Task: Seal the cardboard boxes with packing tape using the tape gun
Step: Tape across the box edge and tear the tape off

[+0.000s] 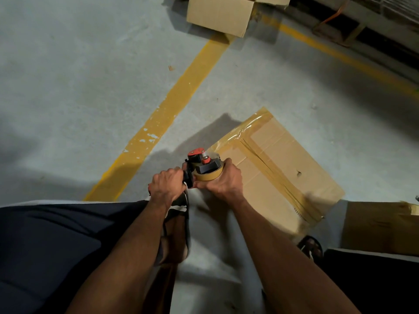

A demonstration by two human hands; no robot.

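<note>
Tape gun [200, 165] is held in both hands, in the air over the floor [68, 75], not touching any box. Left hand [166, 188] is curled round the handle; right hand [223, 180] wraps the tape roll [207, 175], fingers over its far rim, thumb underneath.

Key relation: the nearest box [278, 177] lies at about 3 o'clock from the gun, just beside the right hand — so the right hand is the nearer one. Its long taped seam runs roughly 11 to 5 o'clock, with a cross strip of tape along the far edge.

That box looks sealed already. An open box [218, 15] sits well apart at 12 o'clock, flaps up — likely the next target. Another box [381, 227] shows at the right edge; can't tell whether it's taped.

Gun nose points to 12 o'clock, away from the body. My guess: the tape end is being sorted out on the roll before the next run.
</note>
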